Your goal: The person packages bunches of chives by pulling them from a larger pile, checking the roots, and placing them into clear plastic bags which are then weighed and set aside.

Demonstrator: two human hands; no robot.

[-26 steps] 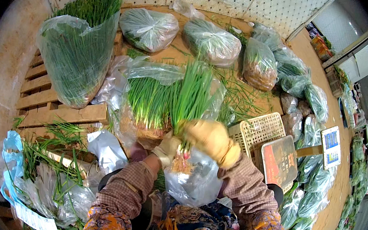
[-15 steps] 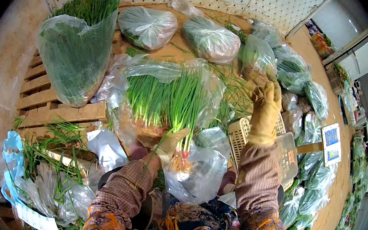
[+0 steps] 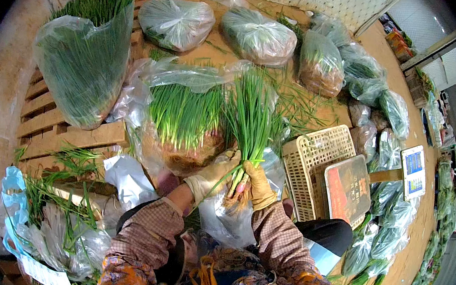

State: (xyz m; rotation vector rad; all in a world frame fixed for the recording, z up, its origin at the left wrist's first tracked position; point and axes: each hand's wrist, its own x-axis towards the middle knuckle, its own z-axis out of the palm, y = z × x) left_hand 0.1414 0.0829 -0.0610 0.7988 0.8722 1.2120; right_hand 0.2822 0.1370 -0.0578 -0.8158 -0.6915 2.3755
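Note:
A bunch of scallions stands upright between my hands, its roots hanging down over a clear plastic bag. Gloved in yellow, my left hand wraps the bunch near its base from the left, and a loose green leaf trails across that wrist. From the right, my right hand, also gloved, closes on the same stems just above the roots. Just beyond my left hand is an open clear bag with more scallions packed inside, their roots toward me.
A big bag of greens leans on a wooden pallet at left. Tied bags line the back. At right are a cream plastic basket, a scale with its display, and piled bags. Loose leaves and plastic lie at lower left.
My right hand has come down from the raised position above the basket to the scallion bunch. The bunch has shifted right and slightly up, now between both hands.

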